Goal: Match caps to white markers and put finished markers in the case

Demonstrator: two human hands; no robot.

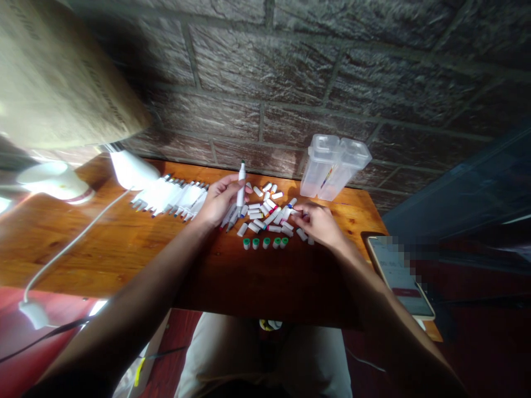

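Upright in my left hand (pixel 222 199) is a white marker (pixel 241 190), uncapped, its dark green tip pointing up. My fingers are closed around its barrel. Below that hand lie a few more grey-ended markers (pixel 233 217). To its right spreads a loose pile of white marker caps (pixel 265 210) with coloured ends. At the pile's right edge, my right hand (pixel 317 221) has thumb and fingers pinched on a white cap (pixel 295 212), partly hidden by the fingers. Several green-topped caps (pixel 266 243) stand in a row in front of the pile.
A row of markers (pixel 174 196) lies on the left of the wooden table (pixel 103 237). Two clear plastic cases (pixel 332 166) stand by the brick wall. A phone (pixel 400 273) lies at the right edge. At left are a lamp (pixel 133 168), its cable and a white cup (pixel 56 179).
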